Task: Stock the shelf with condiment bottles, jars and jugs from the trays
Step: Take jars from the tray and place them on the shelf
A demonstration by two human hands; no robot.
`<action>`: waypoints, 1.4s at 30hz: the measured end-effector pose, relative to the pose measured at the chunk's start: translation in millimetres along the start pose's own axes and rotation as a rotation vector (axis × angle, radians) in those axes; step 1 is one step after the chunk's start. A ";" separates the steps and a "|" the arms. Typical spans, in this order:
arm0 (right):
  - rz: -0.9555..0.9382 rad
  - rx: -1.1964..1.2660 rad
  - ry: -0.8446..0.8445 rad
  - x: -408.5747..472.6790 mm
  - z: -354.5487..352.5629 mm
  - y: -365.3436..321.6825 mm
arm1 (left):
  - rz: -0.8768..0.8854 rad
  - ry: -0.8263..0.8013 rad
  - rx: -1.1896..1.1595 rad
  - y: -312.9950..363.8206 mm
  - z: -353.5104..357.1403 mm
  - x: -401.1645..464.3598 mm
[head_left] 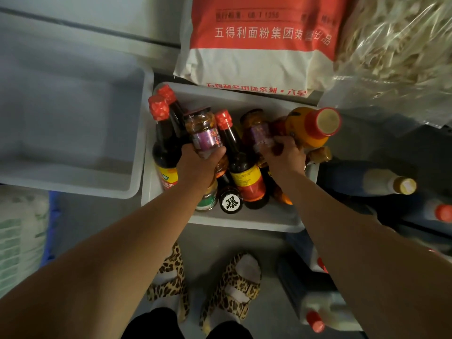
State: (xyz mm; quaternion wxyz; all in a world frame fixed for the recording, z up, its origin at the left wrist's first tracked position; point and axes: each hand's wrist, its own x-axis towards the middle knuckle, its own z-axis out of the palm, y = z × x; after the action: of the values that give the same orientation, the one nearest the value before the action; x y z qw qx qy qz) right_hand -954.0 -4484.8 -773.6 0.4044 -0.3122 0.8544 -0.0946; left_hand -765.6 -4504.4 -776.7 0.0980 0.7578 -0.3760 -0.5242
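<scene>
Looking straight down at a grey tray (244, 222) on the floor, packed with condiments. Left hand (198, 162) wrapped round a chili jar (204, 132) with a purple label, jar tilted and raised above the other bottles. Right hand (281, 155) curled round a second jar (256, 133) of the same kind, just beside an orange jug (310, 126) with a red cap, lying at the tray's right side.

Between the two hands, a dark sauce bottle (242, 167) with a red cap and a yellow-and-red label. At the tray's left edge, two more dark bottles (166, 143), red-capped, leaning together. Near the front wall, a black lid (231, 203) with a white character, and a green-labelled can (208, 199) partly under the left wrist.

Left of this tray, another tray (73, 133), touching it. Behind, a red-and-white flour sack (256, 45) and a clear bag of noodles (396, 50). On the right, shelf (413, 223) with white bottles (386, 183) lying on their sides. Below, leopard-print sandals (205, 289).
</scene>
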 end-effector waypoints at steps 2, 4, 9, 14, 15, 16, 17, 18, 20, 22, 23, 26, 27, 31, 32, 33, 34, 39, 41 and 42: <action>0.038 0.099 -0.021 -0.9 2.9 2.4 | -0.004 0.019 -0.024 1.3 3.1 -0.3; 0.058 0.122 -0.037 0.6 5.9 3.9 | -0.003 0.044 -0.033 2.0 6.8 -0.4; 0.055 -0.058 -0.010 9.3 11.9 0.1 | -0.006 0.128 -0.018 1.9 16.0 0.0; 0.094 -0.198 -0.067 9.5 8.4 -12.0 | -0.065 0.126 -0.069 8.6 12.5 0.8; 0.109 -0.190 -0.065 7.7 5.4 -14.3 | -0.095 0.109 -0.092 10.4 9.1 0.8; 0.127 -0.179 -0.060 2.8 2.4 -17.4 | -0.114 0.086 -0.107 11.1 4.4 -0.3; 0.134 -0.170 -0.055 -3.2 -1.5 -20.2 | -0.123 0.053 -0.115 11.9 -1.9 -3.9; 0.150 -0.155 -0.051 -10.4 -4.7 -21.5 | -0.126 0.010 -0.123 13.3 -9.0 -9.7; 0.208 -0.046 -0.073 -30.7 -14.2 -24.1 | -0.113 -0.102 -0.154 15.5 -24.8 -26.3; 0.298 0.143 -0.114 -56.5 -23.4 -26.2 | -0.095 -0.225 -0.203 22.3 -43.7 -50.1; 0.331 0.226 -0.134 -71.7 -29.3 -28.2 | -0.093 -0.270 -0.230 27.3 -53.9 -63.6; 0.387 0.445 -0.179 -119.9 -51.6 -38.1 | -0.119 -0.377 -0.297 49.0 -87.0 -109.8; 0.397 0.507 -0.197 -138.6 -63.1 -45.3 | -0.130 -0.407 -0.318 57.7 -98.7 -126.2; 0.453 0.681 -0.257 -210.0 -113.6 -74.8 | -0.123 -0.451 -0.373 97.7 -148.6 -190.7; 0.444 0.708 -0.265 -227.2 -128.4 -83.8 | -0.108 -0.465 -0.383 109.4 -161.8 -206.6; 0.428 0.736 -0.270 -244.5 -144.0 -93.6 | -0.094 -0.480 -0.398 120.9 -174.7 -222.3; 0.411 0.775 -0.268 -260.4 -158.5 -101.6 | -0.078 -0.495 -0.411 133.5 -187.6 -238.2; 0.299 0.878 -0.250 -342.6 -241.1 -148.9 | 0.053 -0.492 -0.450 204.9 -247.8 -325.4; 0.214 0.921 -0.267 -374.6 -278.2 -167.4 | 0.111 -0.479 -0.449 235.5 -271.8 -361.4; 0.151 0.941 -0.290 -390.3 -297.3 -176.5 | 0.145 -0.476 -0.439 251.7 -284.0 -379.6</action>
State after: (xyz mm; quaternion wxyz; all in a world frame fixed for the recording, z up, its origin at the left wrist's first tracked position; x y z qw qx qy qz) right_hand -909.8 -4412.6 -259.1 0.6220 -0.0430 0.6741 -0.3961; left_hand -700.3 -4494.6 -244.1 0.2052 0.5460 -0.3196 -0.7467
